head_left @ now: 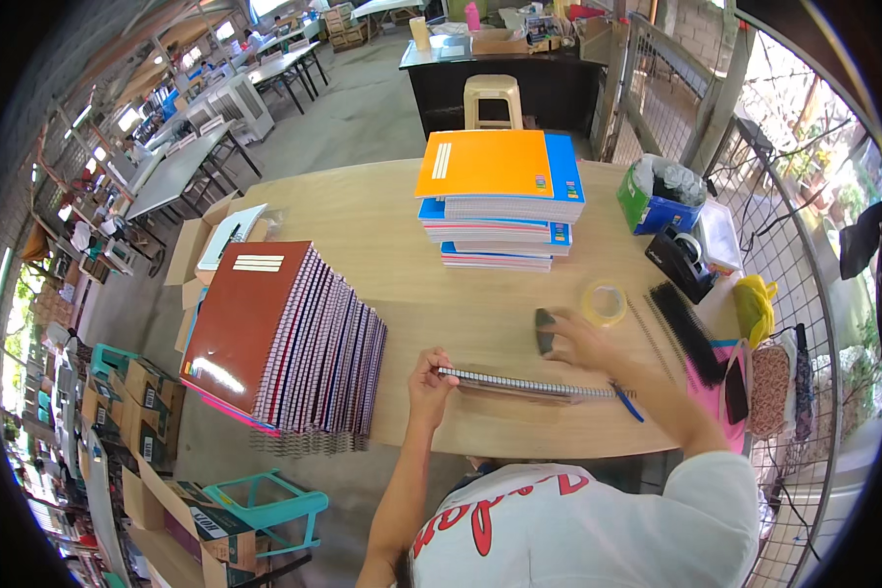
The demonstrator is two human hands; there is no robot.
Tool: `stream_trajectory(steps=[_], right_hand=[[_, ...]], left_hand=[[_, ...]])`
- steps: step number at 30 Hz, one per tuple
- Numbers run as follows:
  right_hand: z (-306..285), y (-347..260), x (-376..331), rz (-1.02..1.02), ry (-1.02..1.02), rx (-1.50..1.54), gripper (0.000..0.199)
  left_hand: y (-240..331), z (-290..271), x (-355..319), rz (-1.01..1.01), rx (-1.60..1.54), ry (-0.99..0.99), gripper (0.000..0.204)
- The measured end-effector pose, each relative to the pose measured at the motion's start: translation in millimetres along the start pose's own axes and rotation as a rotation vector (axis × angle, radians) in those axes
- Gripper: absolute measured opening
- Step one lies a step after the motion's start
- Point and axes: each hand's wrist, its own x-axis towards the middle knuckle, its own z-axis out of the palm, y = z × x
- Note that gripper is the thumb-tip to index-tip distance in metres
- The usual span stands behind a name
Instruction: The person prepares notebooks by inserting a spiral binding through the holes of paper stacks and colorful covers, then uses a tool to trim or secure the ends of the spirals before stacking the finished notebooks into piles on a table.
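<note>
We see the left hand [429, 377] pinching the left end of a spiral-bound notebook [524, 385] that lies flat near the table's [382, 220] near edge, while the right hand [576, 340] reaches just beyond it, fingers curled over a small dark tool [544, 330]. We judge the step to be finishing the wire binding; the next move calls for a steady notebook and the tool brought squarely to the coil. A slanted stack of bound notebooks [284, 338] stands left.

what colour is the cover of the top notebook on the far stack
Orange, on the top notebook, with a blue cover showing beneath its right edge; the head view shows it clearly.
</note>
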Motion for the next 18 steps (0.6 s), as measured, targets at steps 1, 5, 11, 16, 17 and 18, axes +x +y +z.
stream_trajectory(steps=[1,5,11,16,17,18], right_hand=[[6.3,0.5,-48.9,0.283,0.091,0.056,0.066],[30.5,-23.7,-182.2,0.614,0.245,-0.621,0.057],[15.7,13.4,-183.9,0.583,0.617,-0.237,0.049],[-112.1,-132.5,-17.2,-0.043,0.455,-0.087,0.035],[-119.9,-160.6,8.9,-0.172,0.335,-0.143,0.033],[-122.6,-183.4,30.3,-0.296,0.215,-0.203,0.03]], left_hand=[[-0.9,1.5,-1.0,-0.034,-0.011,0.045,0.034],[-2.4,5.0,-2.1,-0.027,-0.064,0.128,0.03],[6.1,10.3,-2.6,-0.099,-0.178,0.077,0.03],[13.3,15.7,-2.5,-0.049,-0.128,0.11,0.035],[13.2,15.8,-2.3,-0.031,-0.114,0.112,0.039],[11.7,16.2,-1.9,-0.029,-0.116,0.11,0.039]])
